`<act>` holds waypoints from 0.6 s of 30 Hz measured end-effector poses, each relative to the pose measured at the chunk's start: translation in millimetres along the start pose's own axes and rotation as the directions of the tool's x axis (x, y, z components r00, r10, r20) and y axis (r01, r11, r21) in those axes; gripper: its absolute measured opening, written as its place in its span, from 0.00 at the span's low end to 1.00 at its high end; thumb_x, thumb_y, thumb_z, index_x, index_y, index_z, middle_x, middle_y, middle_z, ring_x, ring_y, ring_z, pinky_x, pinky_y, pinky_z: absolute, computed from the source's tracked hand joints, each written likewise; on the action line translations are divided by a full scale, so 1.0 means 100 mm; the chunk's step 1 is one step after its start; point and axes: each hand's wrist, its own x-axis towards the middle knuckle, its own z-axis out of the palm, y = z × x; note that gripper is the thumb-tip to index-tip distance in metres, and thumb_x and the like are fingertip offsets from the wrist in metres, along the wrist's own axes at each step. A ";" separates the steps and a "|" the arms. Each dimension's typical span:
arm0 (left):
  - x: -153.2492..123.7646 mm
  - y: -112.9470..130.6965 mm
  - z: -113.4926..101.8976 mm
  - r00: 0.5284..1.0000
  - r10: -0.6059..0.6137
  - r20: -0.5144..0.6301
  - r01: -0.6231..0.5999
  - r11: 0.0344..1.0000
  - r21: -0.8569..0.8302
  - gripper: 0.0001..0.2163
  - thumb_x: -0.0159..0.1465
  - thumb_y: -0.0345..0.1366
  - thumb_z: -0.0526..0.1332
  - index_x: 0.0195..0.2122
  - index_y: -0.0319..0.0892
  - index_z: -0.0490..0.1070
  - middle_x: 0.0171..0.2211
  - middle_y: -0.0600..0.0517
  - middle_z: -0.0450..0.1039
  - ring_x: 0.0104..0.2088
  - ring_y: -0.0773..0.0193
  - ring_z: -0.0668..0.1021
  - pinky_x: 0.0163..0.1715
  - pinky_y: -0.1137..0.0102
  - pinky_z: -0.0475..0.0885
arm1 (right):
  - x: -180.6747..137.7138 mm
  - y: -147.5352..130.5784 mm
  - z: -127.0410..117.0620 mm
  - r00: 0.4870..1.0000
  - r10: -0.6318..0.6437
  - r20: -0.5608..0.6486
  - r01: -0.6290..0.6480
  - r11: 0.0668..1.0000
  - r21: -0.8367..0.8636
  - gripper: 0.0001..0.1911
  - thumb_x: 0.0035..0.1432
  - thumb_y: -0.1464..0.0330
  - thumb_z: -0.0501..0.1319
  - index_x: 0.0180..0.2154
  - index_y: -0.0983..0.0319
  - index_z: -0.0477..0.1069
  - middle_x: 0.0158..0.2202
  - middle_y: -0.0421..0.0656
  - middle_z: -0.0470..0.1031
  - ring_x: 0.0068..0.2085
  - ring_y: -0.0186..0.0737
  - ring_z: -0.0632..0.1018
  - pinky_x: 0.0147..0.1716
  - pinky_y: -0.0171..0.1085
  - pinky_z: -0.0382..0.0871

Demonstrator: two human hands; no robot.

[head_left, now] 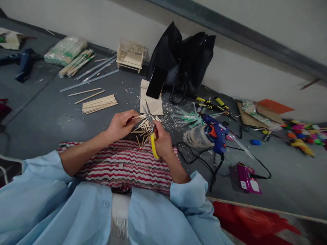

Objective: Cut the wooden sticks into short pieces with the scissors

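Between the fingers of my left hand [124,123] is a thin wooden stick [138,117], its end pointing toward the scissors. My right hand [163,140] grips yellow-handled scissors [154,144], whose metal blades stand apart and point away from me. Below the blades lies a loose pile of short cut sticks [145,128], partly hidden by my hands. Farther left is a neat bundle of longer wooden sticks [99,104], with two single ones beyond it. A striped red and white cloth [122,166] lies under my forearms.
A black bag [181,61] with a phone [157,82] leaning on it stands at the back. Left of it is a small wooden model [130,58]. On the right, a blue glue gun [216,132] rests on a jar, its cord running to a purple power strip [247,178].
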 end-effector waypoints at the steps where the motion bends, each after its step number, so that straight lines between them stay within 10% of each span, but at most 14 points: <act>1: 0.00 0.00 0.00 1.000 0.008 -0.002 -0.008 1.000 -0.007 0.07 0.66 0.35 0.57 0.36 0.40 0.73 0.28 0.55 0.74 0.26 0.72 0.71 0.28 0.77 0.64 | 0.00 -0.01 -0.01 1.000 -0.002 0.005 0.002 1.000 -0.013 0.28 0.48 0.72 0.56 0.53 0.58 0.65 0.30 0.38 0.72 0.26 0.37 0.69 0.28 0.34 0.62; 18: 0.00 -0.03 -0.02 0.996 0.020 0.091 -0.005 0.986 -0.168 0.15 0.67 0.45 0.56 0.30 0.39 0.71 0.22 0.56 0.67 0.21 0.73 0.65 0.22 0.77 0.58 | -0.03 -0.01 -0.02 0.996 -0.081 0.025 0.079 0.994 0.072 0.32 0.49 0.72 0.56 0.58 0.60 0.61 0.40 0.44 0.76 0.35 0.40 0.74 0.37 0.37 0.68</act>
